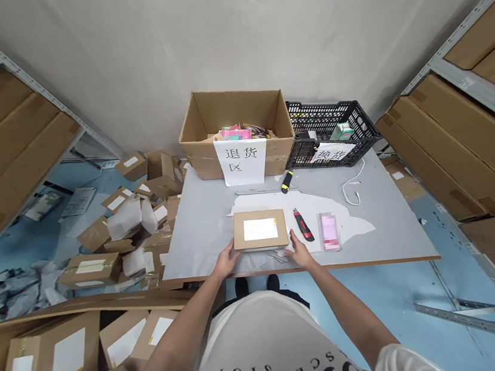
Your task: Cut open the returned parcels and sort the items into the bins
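Left hand (pixel 226 262) and right hand (pixel 299 252) are gripping the box (pixel 259 230) with their fingers at its sides. Box is lying flat on the surface (pixel 198 227), cutter (pixel 303 225) just beside it.

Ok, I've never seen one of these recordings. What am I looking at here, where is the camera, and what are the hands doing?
The single picture comes from a camera worn on a person's head, looking down past their chest. No machine: two bare hands. The left hand and right hand grip the sides of a small cardboard parcel with a white label, on a grey table. Beside it lie a red utility knife, a yellow-black one and a white cable. Behind stand an open cardboard box and a black crate.
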Demonstrator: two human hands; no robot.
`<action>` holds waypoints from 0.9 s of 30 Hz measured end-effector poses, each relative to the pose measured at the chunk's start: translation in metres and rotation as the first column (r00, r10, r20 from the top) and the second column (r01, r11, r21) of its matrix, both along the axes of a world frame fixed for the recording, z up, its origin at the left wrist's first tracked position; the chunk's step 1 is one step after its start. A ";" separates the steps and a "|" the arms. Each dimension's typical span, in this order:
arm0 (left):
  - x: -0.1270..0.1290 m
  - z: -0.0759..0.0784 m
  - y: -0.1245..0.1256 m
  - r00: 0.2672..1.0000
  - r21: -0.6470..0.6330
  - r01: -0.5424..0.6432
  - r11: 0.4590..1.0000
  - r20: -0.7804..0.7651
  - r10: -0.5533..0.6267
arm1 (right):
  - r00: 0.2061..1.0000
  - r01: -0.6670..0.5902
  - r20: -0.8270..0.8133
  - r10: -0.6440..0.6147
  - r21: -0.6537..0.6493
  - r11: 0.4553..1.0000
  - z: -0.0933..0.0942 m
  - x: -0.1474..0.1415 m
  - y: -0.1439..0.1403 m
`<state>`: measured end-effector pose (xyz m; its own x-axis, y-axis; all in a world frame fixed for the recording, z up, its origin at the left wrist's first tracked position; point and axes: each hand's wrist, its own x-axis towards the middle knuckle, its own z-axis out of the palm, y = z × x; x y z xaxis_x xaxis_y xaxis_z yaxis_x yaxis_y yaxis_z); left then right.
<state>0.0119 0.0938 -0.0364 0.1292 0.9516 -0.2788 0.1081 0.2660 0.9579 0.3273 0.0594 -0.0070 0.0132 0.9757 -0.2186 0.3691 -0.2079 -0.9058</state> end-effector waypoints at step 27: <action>0.017 0.060 0.050 0.995 0.033 -0.060 0.998 -0.073 0.063 | 0.876 -0.005 0.479 0.055 -0.105 0.995 0.074 -0.004 0.076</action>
<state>0.0290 0.1435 0.0239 0.0504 0.9654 -0.2560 0.1634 0.2449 0.9557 0.3230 0.1350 0.0674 0.1122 0.9516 -0.2863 0.7608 -0.2675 -0.5913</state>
